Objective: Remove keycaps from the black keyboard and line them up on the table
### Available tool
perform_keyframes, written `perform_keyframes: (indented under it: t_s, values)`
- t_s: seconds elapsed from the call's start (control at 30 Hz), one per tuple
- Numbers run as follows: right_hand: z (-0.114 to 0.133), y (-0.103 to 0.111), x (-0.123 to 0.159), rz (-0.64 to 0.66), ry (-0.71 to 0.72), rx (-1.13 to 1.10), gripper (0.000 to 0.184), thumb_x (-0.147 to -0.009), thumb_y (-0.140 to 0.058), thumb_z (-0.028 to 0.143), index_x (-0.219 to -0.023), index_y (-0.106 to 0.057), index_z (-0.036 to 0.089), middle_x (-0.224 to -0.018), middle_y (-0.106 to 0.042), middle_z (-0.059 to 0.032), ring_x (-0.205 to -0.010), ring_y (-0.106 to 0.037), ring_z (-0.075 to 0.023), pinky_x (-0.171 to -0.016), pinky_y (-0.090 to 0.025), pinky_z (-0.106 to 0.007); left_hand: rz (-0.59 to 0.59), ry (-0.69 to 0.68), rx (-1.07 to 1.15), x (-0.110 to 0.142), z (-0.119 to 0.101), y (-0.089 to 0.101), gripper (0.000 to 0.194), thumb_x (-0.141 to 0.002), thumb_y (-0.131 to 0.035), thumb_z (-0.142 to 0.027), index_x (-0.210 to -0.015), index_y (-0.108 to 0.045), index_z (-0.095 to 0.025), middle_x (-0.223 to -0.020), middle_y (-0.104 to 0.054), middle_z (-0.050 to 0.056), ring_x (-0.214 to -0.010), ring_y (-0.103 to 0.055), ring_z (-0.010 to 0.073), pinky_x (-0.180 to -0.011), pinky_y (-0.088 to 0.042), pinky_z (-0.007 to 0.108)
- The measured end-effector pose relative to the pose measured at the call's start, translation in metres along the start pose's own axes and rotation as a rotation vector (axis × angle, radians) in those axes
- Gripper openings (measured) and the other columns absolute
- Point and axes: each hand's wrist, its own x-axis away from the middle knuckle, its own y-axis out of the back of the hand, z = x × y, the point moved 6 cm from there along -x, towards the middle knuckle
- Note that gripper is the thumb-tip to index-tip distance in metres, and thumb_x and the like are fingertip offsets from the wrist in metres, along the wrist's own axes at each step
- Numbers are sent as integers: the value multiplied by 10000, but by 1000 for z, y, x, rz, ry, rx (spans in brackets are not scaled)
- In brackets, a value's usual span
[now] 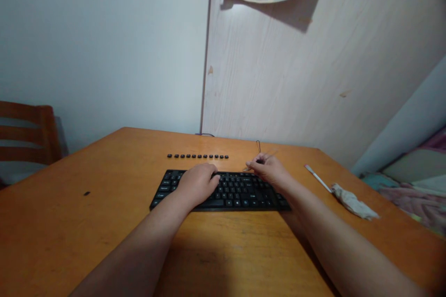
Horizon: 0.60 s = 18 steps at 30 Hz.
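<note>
Resting over the keyboard's left half, the left hand point(198, 183) probably steadies the keyboard point(240, 190) on the table point(251, 246); I cannot tell whether its fingers grip anything. The right hand point(267, 167) pinches a thin tool point(245, 169) (a dark loop point(258, 145) pokes up behind) at the far edge. Loose keys point(199, 156) sit lined up beyond, likely for order.

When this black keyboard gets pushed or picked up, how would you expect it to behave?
The keyboard looks like one straight, flat slab, so it would probably lift stiffly rather than flop. Lying broad and low on the table, it would likely slide rather than roll or tip. The left hand on it might resist a push.
</note>
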Motion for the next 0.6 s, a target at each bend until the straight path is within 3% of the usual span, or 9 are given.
perform_keyframes:
  t_s: [0.33,0.6]
  values:
    - [-16,-13,-10,-13,113,190,247,-768,-646,428,-743,-564,196,-584,-579,11,-524,-506,-136,-507,-363,-257,-1,5,1,0,0,-1,287,-892,-472,-387,-971,-683,-209,-989,-691,97,-946,-620,248,-791,-462,349]
    - [-3,-18,-6,-58,138,341,187,-770,-629,357,-693,-543,210,-572,-580,-1,-542,-514,-153,-526,-357,-269,-1,14,16,1,0,-1,260,-882,-493,-367,-943,-683,-200,-983,-688,108,-949,-618,257,-801,-464,359]
